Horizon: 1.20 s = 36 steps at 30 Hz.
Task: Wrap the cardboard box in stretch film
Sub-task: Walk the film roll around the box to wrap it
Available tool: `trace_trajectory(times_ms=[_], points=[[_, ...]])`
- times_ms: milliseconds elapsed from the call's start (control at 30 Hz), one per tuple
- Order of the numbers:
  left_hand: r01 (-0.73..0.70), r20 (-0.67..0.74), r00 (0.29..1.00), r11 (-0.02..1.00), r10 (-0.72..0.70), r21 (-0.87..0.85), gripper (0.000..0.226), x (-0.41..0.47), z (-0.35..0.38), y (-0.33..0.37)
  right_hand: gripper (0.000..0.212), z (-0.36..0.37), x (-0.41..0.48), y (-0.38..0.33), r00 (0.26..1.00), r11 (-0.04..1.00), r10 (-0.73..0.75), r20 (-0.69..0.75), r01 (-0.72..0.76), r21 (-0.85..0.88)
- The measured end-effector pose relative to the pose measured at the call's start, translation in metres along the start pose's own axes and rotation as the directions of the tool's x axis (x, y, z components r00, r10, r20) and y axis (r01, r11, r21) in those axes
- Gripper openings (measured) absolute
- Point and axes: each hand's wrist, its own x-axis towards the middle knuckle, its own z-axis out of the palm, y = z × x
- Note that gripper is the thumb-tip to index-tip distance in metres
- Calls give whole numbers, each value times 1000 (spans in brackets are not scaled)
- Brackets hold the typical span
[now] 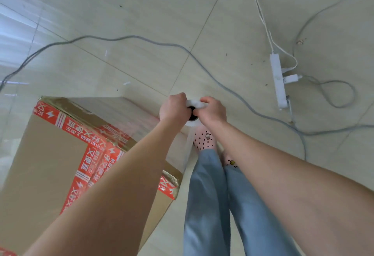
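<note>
A tall cardboard box (46, 154) sealed with red printed tape stands on the floor at the lower left. Clear stretch film clings to its far and right faces. The stretch film roll (193, 122) stands upright off the box's right corner, seen from above with its dark core showing. My left hand (173, 107) grips the roll's top end from the left. My right hand (212, 110) grips it from the right, pinching bunched white film (195, 103) between both fists. A band of film runs from the roll down along the box's right edge.
My legs in light blue trousers and dotted slippers (204, 140) stand right of the box. A white power strip (279, 81) and grey cables (141, 39) lie across the tiled floor, behind and to the right.
</note>
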Motion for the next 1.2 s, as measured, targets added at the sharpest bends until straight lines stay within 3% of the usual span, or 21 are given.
trace_trajectory(times_ms=[100, 200, 300, 567, 667, 767, 833, 933, 1067, 1200], points=[[96, 9, 995, 983, -96, -159, 12, 13, -11, -14, 62, 8, 4, -17, 998, 994, 70, 1, -69, 81], [142, 11, 990, 960, -144, -242, 12, 24, -22, -25, 49, 18, 9, -39, 984, 971, 170, 52, -176, 163], [190, 19, 981, 928, -195, -322, 15, 33, -31, -40, 30, 31, 15, -58, 993, 992, 111, 28, -112, 60], [405, 88, 898, 730, -431, -550, 23, 36, -43, -80, 33, 67, 21, -95, 997, 994, -81, -8, 80, -72], [372, 94, 924, 811, -371, -452, 28, 38, -46, -87, 28, 70, 19, -98, 997, 983, -78, 10, 78, -164], [107, -19, 994, 980, -111, -167, 41, 44, -56, -86, 30, 71, 19, -99, 994, 971, -100, 38, 106, -215], [-63, -17, 998, 998, 63, 12, 48, 51, -63, -81, 34, 72, 20, -100, 993, 963, -105, 50, 114, -243], [-118, 59, 992, 978, 110, 170, 34, 55, -71, -76, 32, 73, 21, -103, 993, 962, -99, 63, 112, -248], [-70, 68, 996, 987, 61, 147, 25, 59, -79, -74, 35, 73, 24, -110, 993, 958, -84, 79, 102, -266], [69, 3, 998, 994, -69, -90, 22, 62, -81, -84, 51, 77, 27, -119, 996, 967, -54, 65, 68, -245]])
